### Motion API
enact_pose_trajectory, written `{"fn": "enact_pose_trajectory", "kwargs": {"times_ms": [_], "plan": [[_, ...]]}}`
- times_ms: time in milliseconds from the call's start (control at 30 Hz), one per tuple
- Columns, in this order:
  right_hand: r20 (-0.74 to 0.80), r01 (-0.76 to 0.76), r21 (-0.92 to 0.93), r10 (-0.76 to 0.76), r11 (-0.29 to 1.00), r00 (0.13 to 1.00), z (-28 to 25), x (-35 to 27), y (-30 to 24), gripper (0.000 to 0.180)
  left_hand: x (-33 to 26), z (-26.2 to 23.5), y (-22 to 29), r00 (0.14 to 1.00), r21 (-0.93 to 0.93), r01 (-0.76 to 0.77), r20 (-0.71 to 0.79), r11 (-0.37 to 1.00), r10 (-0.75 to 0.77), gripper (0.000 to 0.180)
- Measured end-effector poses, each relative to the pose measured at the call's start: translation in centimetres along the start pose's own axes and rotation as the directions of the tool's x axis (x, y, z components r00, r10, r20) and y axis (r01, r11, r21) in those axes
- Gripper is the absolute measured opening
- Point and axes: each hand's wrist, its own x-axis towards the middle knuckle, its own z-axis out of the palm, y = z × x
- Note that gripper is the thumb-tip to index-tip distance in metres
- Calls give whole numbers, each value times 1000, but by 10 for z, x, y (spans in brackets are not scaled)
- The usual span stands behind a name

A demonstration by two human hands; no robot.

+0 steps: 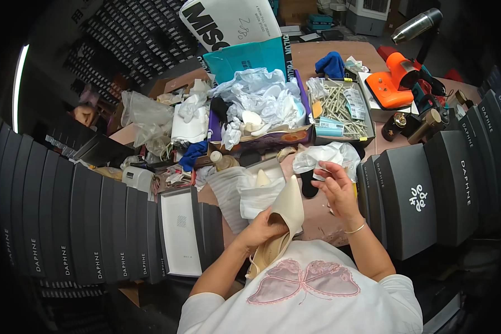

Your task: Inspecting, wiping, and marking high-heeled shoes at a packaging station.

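Observation:
My left hand (263, 229) is closed around a cream pointed-toe shoe (289, 209), its toe tilted up and away from me and its opening toward my chest. Thin straps hang at the shoe's heel end. My right hand (337, 192) is raised to the right of the toe, with curled fingers pinching a bit of white tissue paper (319, 171). Behind that hand lies a crumpled heap of white paper (339, 156). Left of the shoe, an open shoebox holds a second cream shoe (262, 178), mostly covered by white wrapping (256, 197).
Dark shoeboxes (86, 222) line my left; more boxes (406, 200) stand at right. Ahead are a carton of crumpled paper (261, 136), a box of pale sticks (342, 106) and an orange tool stand (389, 83). An open white-lined box (179, 231) stands near my left arm.

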Motion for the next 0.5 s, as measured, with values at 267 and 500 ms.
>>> {"fn": "enact_pose_trajectory", "kwargs": {"times_ms": [267,500], "plan": [[15,-75,-237,81,969,997,18,-15,-24,11,-4,-2,-17,1000,-118,-11,-26,993,8,59],[109,-57,-418,112,907,988,34,-3,-31,13,-2,-7,-26,997,-139,-48,-63,989,40,55]]}}
